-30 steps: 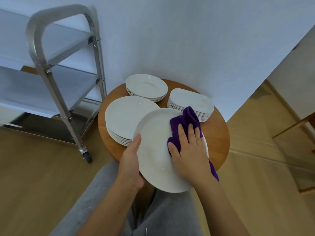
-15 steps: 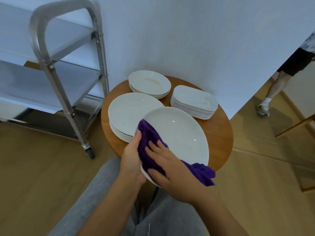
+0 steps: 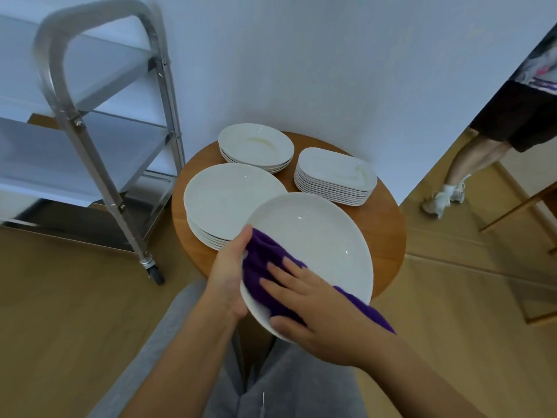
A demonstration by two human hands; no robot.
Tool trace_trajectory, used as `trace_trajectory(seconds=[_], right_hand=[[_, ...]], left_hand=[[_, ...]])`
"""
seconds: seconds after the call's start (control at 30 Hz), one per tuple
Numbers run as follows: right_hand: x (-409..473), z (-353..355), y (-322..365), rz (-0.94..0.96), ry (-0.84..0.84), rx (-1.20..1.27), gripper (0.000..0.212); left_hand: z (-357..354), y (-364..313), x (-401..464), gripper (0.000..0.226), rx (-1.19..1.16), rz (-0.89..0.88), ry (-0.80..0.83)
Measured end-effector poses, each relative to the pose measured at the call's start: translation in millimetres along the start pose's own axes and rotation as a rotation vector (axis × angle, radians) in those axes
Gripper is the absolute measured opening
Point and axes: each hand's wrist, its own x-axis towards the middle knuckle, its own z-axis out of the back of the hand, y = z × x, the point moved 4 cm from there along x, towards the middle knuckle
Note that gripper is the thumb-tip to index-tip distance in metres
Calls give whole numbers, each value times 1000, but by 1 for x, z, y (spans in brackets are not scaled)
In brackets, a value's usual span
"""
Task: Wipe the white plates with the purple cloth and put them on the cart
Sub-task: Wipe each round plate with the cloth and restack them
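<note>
Standing at far left: a steel three-shelf cart [image 3: 99, 122] on castor wheels, its shelves bare, just beside the table.
Table: a small round wooden table [image 3: 388, 233] against the white wall.
Stacks on it: large round white plates [image 3: 226, 194] at left, deeper round white plates [image 3: 256, 144] behind, rounded rectangular white plates [image 3: 334, 175] at right.
Left hand [image 3: 229, 279]: grips the near-left rim of a large round white plate [image 3: 325, 236], thumb over the edge, holding it tilted above the table's near edge.
Purple cloth [image 3: 265, 270]: bunched on the held plate's lower left, one end trailing off its near rim.
Right hand [image 3: 319, 312]: fingers spread flat, pressing the cloth onto the plate.
Far right: a second person's legs [image 3: 470, 164], white shoes, on the wooden floor.
</note>
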Motion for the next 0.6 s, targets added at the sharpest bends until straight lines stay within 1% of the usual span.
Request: trace_trajectory(seconds=[0.03,0.1,0.23,0.3,0.4,0.53,0.6], right_hand=[[5,-3,2,16,-5,-36,55],[16,-5,3,28,-58,-114,56],[32,3,-5,37,-160,-218,61],[38,10,-14,33,-196,-264,60],[45,30,-37,-86,-309,-295,56],[45,43,-70,-301,-465,-320,59],[41,39,-75,-382,-554,-340,63]], left_hand=[[1,2,0,30,26,1,-26],[1,5,1,33,48,6,-14],[-3,0,0,29,64,-48,77],[-5,-6,-1,28,84,-77,128],[-4,-10,-2,28,149,-98,166],[-5,-18,-3,15,63,-181,85],[-5,-22,-2,13,23,-205,67]])
